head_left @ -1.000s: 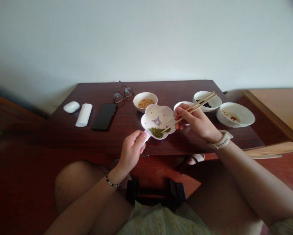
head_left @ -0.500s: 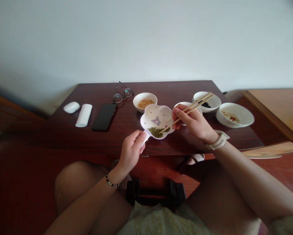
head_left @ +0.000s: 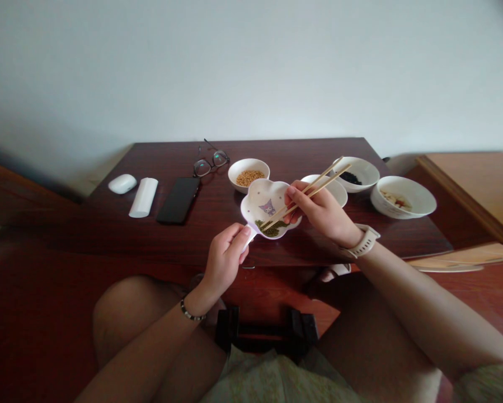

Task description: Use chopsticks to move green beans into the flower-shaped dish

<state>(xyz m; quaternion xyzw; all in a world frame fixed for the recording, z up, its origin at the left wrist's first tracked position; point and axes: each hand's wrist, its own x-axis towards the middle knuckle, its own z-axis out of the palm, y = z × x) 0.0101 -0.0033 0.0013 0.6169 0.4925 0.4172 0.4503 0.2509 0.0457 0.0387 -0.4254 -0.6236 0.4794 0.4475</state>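
Observation:
My left hand (head_left: 226,260) is closed on the handle of a white flower-shaped dish (head_left: 257,200) with a purple cartoon figure, tilted toward me above the table's front edge. A small heap of green beans (head_left: 271,228) lies at its lower rim. My right hand (head_left: 320,212) grips a pair of wooden chopsticks (head_left: 318,182); their tips reach down into the green beans. A white watch sits on my right wrist, a bead bracelet on my left.
On the dark wooden table (head_left: 192,235) stand a bowl of yellow beans (head_left: 248,174), an empty-looking white bowl (head_left: 333,189), a bowl of black beans (head_left: 357,173) and a bowl of pale pieces (head_left: 403,197). Glasses (head_left: 211,161), phone (head_left: 179,200), white case (head_left: 144,196), mouse (head_left: 122,183) lie left.
My right hand has shifted left over the dish, uncovering the white bowl behind it. The chopstick tips have slid further into the green beans. My left hand and the dish have stayed put.

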